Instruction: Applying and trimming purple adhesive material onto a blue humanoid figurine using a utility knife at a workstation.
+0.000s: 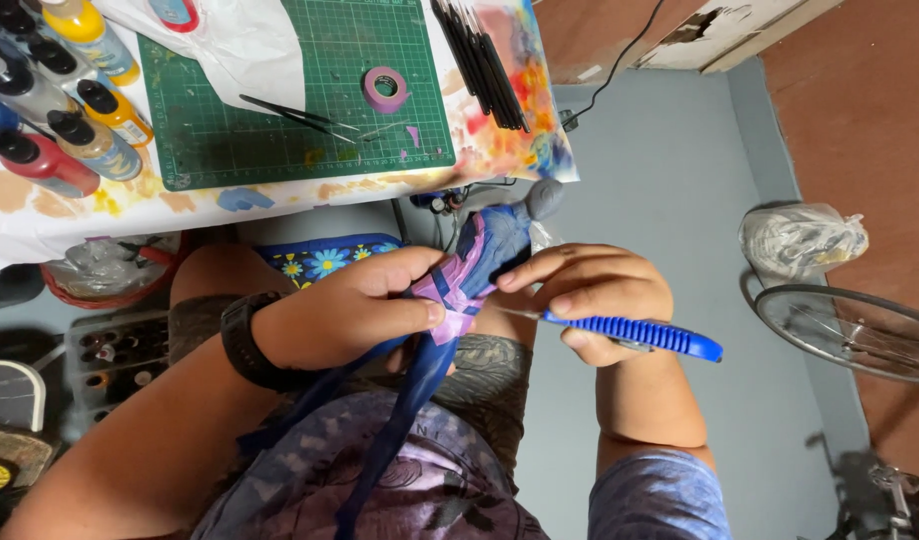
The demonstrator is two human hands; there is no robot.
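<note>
figure: a blue doll-like figure [480,262] with a grey head is lying across the middle of the frame, head pointing to the upper right, long blue legs trailing toward the lower middle.
purple tape on it: strips of purple tape [458,290] are already wrapping the body near the waist; the legs and the head are showing no tape, so by my reading the wrapping is only partly done.
left hand: the left hand [355,310], with a black watch at the wrist, is closing around the figure's middle, thumb pressing on the taped part.
right hand: the right hand [600,295] is clamping a blue-handled knife [635,333], fingertips also touching the figure just right of the tape; the thin blade is pointing left toward the tape, though whether it is touching i cannot tell.
hands together: the two are working close together, nearly meeting over the figure.
tape roll: a purple tape roll [387,88] is sitting on the green cutting mat [280,120] in the upper middle, with small purple scraps near it.
other things: tweezers [300,115] are lying on the mat; paint bottles [70,120] are lying in the upper left; black brushes [480,60] are lying at the top, right of the mat.
what is left: judging from the bare blue parts, more trimming or taping seems open.
</note>
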